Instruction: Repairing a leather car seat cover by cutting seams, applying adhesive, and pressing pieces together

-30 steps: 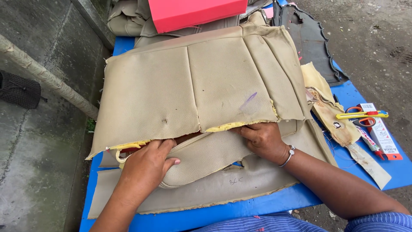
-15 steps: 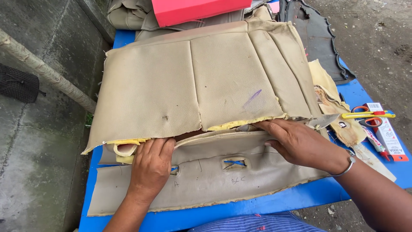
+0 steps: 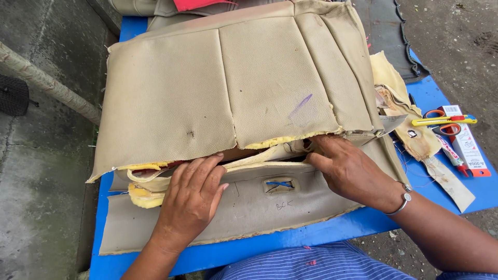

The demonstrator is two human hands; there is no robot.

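Two hands, both flat and open, gripping nothing: left hand point(image 3: 191, 199) and right hand point(image 3: 348, 168) pressed on one beige flap point(image 3: 249, 207) atop one blue table point(image 3: 290, 239). Just beyond, fingertips at the torn yellow-foam edge of one beige seat cover point(image 3: 233, 93). Far right: one pair of scissors point(image 3: 443, 121), one boxed tube point(image 3: 469, 150). Farthest: one red box point(image 3: 199, 4).

You are working in soft, even daylight, bright but without hard sun. Shadows are faint: only a thin dark band under the lifted edge of the beige seat cover point(image 3: 233, 98) and beneath your hands. The blue table point(image 3: 436, 93) shows no glare. Focus is sharp throughout, with slight wide-angle bending toward the edges.
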